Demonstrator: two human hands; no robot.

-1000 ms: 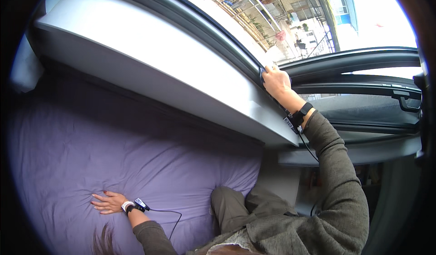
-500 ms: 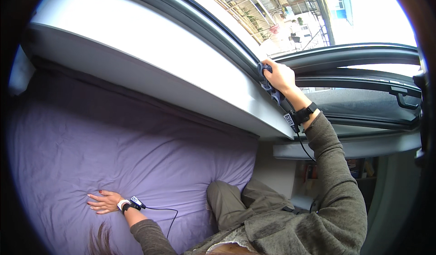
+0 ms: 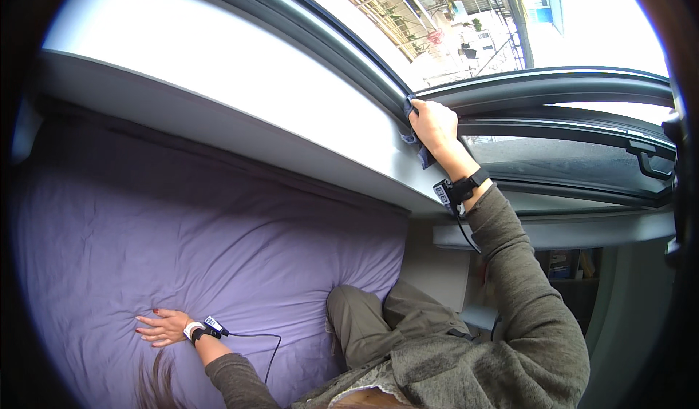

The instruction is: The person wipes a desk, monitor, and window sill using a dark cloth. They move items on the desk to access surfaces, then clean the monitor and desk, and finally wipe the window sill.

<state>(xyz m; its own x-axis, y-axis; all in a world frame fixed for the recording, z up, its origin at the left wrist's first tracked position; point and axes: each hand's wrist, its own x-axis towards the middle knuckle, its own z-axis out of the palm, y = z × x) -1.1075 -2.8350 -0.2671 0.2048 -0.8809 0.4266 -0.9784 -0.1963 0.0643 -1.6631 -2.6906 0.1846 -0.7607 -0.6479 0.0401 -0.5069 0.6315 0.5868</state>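
Observation:
A bunched blue-grey cloth [image 3: 421, 151] is gripped in my right hand [image 3: 435, 127], which presses it against the dark window frame [image 3: 364, 70] near the frame's corner. Part of the cloth hangs down over the edge of the white sill [image 3: 240, 49]; the rest is hidden under my fingers. Down at the left, my left hand [image 3: 163, 327] lies flat on the purple bed sheet [image 3: 218, 263], fingers spread, holding nothing. Creases run through the sheet around that hand.
An opened window sash [image 3: 561, 163] with a dark handle [image 3: 650, 163] stands at the right. Beyond the opening, a building with railings [image 3: 408, 9] shows. Thin cables run from both wrist devices. Shelves [image 3: 564, 265] stand below the sill at the right.
My right hand has slid a little to the left along the window frame with the cloth. The left hand stays flat on the sheet, and the view has shifted slightly.

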